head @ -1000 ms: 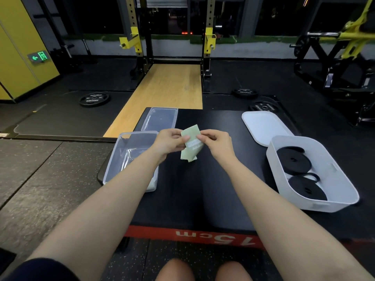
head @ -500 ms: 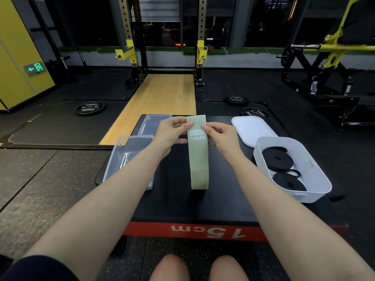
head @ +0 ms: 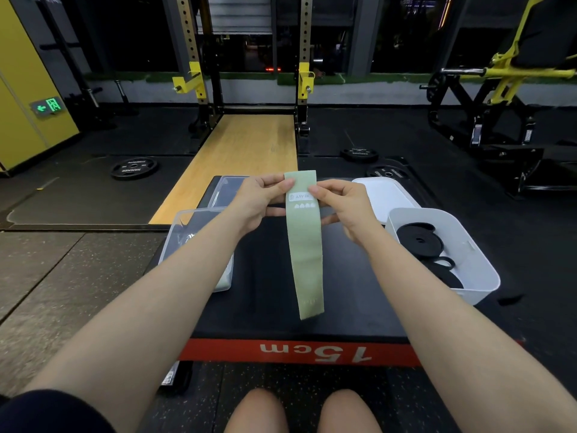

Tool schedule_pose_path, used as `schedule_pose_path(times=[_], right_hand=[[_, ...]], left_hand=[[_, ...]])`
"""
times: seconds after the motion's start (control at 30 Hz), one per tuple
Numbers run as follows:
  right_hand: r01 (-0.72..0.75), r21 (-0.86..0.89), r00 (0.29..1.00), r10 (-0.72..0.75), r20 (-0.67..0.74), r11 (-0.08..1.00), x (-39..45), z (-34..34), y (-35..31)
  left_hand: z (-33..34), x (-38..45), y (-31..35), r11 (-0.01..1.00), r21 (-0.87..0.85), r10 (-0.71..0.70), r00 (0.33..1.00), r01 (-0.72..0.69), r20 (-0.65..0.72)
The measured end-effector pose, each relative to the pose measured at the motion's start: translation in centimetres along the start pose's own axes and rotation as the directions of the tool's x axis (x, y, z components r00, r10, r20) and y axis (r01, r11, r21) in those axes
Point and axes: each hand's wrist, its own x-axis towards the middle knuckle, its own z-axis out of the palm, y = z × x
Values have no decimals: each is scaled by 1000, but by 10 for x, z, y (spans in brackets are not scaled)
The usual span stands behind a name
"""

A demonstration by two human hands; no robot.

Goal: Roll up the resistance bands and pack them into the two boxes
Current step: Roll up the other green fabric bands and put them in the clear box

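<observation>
A pale green resistance band (head: 306, 254) hangs flat and unrolled over the black platform (head: 268, 295), its white "HEAVY" label near the top. My left hand (head: 260, 201) pinches its upper left edge and my right hand (head: 342, 206) pinches its upper right edge. To the left stands a clear plastic box (head: 187, 235) with something pale green at its near end. At the right a white box (head: 477, 270) holds rolled black bands (head: 420, 242).
A clear lid (head: 226, 190) lies behind the clear box and a white lid (head: 385, 195) behind the white box. The platform's red front edge reads "15cm". Weight plates (head: 134, 167) lie on the gym floor; a squat rack and wooden lifting strip stand ahead.
The green band, bunched between my hands a second ago, has unfolded and now hangs at full length. My hands have risen slightly and keep holding its top.
</observation>
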Motion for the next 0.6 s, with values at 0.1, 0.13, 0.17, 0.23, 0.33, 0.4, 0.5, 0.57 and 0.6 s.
schedule_pose_path(times=[0.1, 0.13, 0.17, 0.23, 0.33, 0.4, 0.5, 0.57, 0.6], right_hand=[[-54, -46, 999, 54, -3, 997, 5, -3, 11], [-77, -64, 997, 77, -11, 995, 7, -4, 18], [-99, -85, 995, 98, -23, 991, 10, -5, 25], [-131, -131, 991, 125, -57, 983, 16, -7, 42], [-158, -167, 984, 140, -113, 973, 28, -9, 65], [-174, -174, 979, 151, -138, 969, 40, -12, 79], [-204, -193, 971, 174, -161, 960, 56, -16, 100], [-224, -207, 967, 191, -170, 952, 66, -19, 114], [-234, -213, 964, 198, -177, 949, 72, -19, 121]], left_hand=[[0, 6, -9, 998, 27, -55, 998, 55, -25], [1, 9, -14, 996, 40, -78, 996, 80, -43], [1, 12, -21, 993, 53, -101, 993, 104, -63], [2, 20, -33, 987, 81, -134, 987, 141, -88], [1, 36, -50, 978, 120, -159, 981, 172, -109], [0, 48, -58, 975, 132, -163, 979, 179, -122], [-1, 67, -75, 968, 148, -179, 973, 201, -146], [-3, 79, -88, 965, 147, -192, 967, 217, -165], [-3, 85, -94, 964, 143, -198, 964, 224, -175]])
